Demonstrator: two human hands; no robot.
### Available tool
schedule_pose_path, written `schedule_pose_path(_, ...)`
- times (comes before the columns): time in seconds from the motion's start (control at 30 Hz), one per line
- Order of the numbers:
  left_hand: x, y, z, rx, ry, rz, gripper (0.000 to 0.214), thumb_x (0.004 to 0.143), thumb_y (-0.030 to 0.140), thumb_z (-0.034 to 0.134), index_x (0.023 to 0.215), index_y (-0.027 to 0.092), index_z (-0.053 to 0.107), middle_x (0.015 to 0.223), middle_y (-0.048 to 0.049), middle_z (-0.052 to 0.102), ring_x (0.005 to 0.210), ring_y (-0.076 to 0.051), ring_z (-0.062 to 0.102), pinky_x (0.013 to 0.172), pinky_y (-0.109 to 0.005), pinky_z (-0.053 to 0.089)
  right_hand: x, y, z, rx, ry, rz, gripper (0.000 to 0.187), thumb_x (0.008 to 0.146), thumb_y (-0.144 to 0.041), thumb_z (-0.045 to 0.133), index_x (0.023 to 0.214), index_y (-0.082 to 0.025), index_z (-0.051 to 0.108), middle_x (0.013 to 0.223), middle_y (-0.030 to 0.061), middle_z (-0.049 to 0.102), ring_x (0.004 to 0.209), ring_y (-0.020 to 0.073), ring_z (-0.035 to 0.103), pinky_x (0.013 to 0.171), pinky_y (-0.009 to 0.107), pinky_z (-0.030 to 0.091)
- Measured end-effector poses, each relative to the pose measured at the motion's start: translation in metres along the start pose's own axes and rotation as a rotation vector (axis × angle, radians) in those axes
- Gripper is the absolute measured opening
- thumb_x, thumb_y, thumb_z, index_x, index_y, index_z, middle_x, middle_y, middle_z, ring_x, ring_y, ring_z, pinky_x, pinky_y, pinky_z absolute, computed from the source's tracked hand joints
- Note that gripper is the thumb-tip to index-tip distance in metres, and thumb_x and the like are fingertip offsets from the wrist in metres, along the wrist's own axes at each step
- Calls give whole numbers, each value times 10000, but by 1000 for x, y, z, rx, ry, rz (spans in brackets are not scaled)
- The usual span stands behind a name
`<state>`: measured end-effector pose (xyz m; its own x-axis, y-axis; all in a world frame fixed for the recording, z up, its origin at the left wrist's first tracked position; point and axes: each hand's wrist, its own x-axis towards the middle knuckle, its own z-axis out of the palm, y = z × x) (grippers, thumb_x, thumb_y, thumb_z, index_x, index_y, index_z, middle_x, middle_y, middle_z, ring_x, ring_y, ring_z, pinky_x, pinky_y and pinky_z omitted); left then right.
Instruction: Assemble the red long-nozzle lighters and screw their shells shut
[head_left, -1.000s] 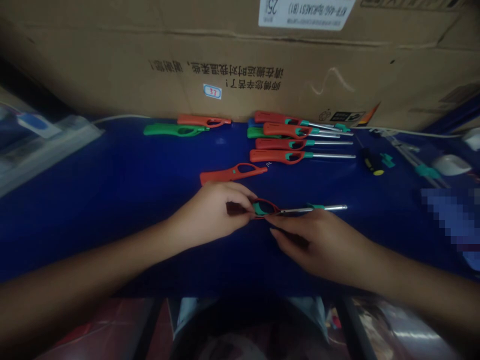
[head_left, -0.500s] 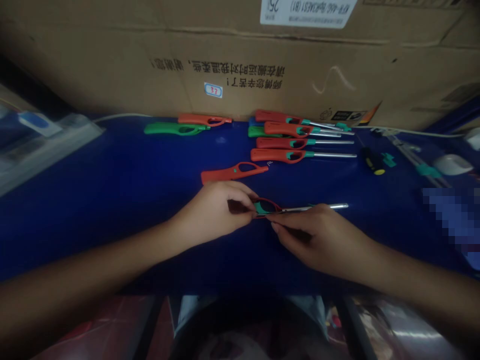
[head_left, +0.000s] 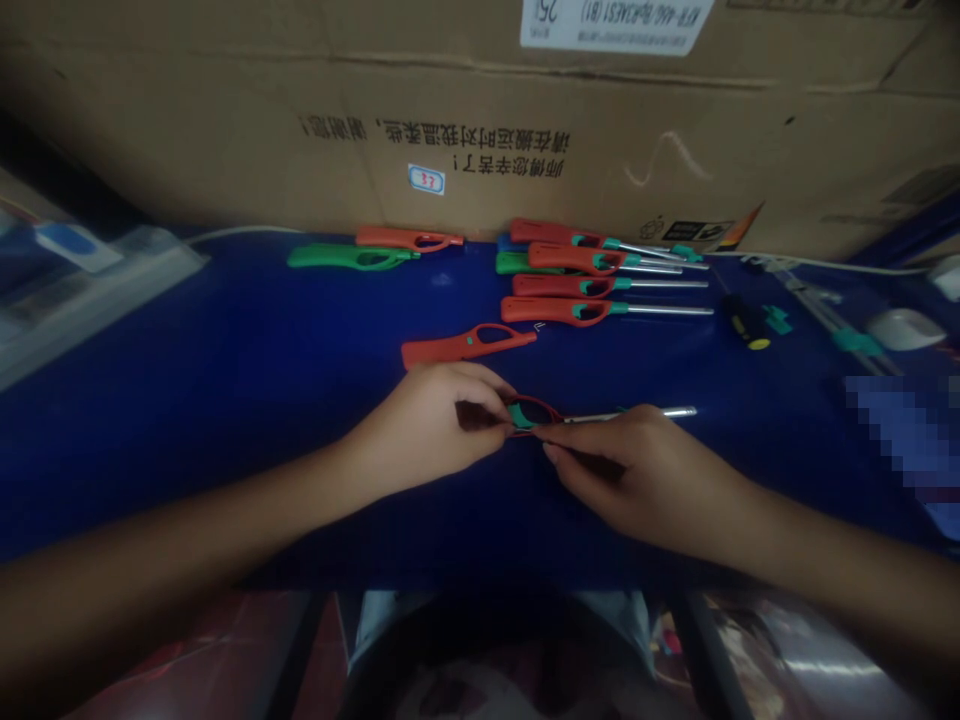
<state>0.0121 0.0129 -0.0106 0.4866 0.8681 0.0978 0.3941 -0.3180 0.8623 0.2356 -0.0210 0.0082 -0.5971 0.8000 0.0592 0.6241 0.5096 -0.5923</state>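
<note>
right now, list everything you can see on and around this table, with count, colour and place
Cardboard box: 1, brown, behind table
Labels: 2, white, on box
Table: 1, blue, under the work
Lighter handles: 3, two orange, one green, left of centre
Lighters with metal tubes: at least 4, red and orange, back right of centre; green and blue parts partly hidden among them
Screwdriver-like tool: 1, black and yellow, right
Metal rods: several, silver with green fitting, far right
White object: 1, far right, unclear
Clear plastic item: 1, left edge
Held lighter: 1, red, green and silver, between hands
Left hand, right hand: 2, bare, front centre
</note>
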Motion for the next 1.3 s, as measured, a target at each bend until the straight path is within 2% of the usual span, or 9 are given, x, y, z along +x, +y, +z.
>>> schedule_pose_path(0.23, -2, -2, 0, 83, 32, 84, 82, 781, 134, 717, 789, 180, 784, 1024, -50, 754, 918, -180, 731, 788, -259, 594, 0, 0, 1, 31, 29, 6, 287, 932, -185, 562, 1129, -226, 767, 679, -19, 726, 447, 54, 534, 482, 209, 354)
schedule_pose_path(0.37, -2, -3, 0, 71, 17, 88, 54, 776, 158, 728, 789, 168, 780, 1027, -59, 748, 877, -173, 733, 746, -247, 594, 0, -1, 0, 33, 22, 18, 288, 933, -193, 562, 1131, -239, 766, 669, -30, 718, 453, 52, 527, 487, 205, 360)
schedule_pose_path(0.67, 0, -3, -1, 98, 6, 33, 109, 769, 132, 707, 789, 198, 792, 1060, -32, 754, 929, -184, 729, 788, -263, 592, -1, -2, -2, 22, -60, 61, 283, 937, -221, 537, 1121, -230, 752, 801, 18, 758, 594, 113, 654, 577, 231, 443)
schedule_pose_path(0.87, 0, -1, 0, 138, 9, 68, 101, 760, 142, 718, 797, 201, 791, 1062, -36, 753, 934, -188, 727, 792, -267, 591, -3, -2, -2, 4, -60, 56, 277, 943, -225, 532, 1110, -219, 752, 852, 43, 771, 628, 129, 676, 603, 240, 460)
schedule_pose_path(0.97, -1, -1, -1, 129, 8, 98, 90, 761, 146, 726, 800, 196, 789, 1060, -40, 753, 916, -184, 730, 781, -260, 594, -2, -3, -3, 5, -42, 52, 264, 941, -216, 539, 1080, -210, 763, 806, 37, 762, 582, 114, 650, 565, 232, 433)
schedule_pose_path(1.13, 0, -2, -2, 129, -4, 132, 132, 771, 104, 698, 781, 204, 783, 1035, -26, 762, 894, -175, 733, 756, -247, 591, -1, -2, -3, 7, 35, 20, 218, 942, -224, 555, 890, -191, 764, 604, -18, 670, 458, 65, 538, 497, 220, 350)
schedule_pose_path(1.3, -1, -2, -1, 147, 11, 119, 126, 764, 113, 705, 788, 208, 785, 1042, -31, 759, 916, -185, 730, 776, -261, 591, -2, -2, -4, -14, 27, 23, 209, 941, -223, 556, 929, -207, 764, 634, -21, 691, 470, 63, 555, 507, 219, 350)
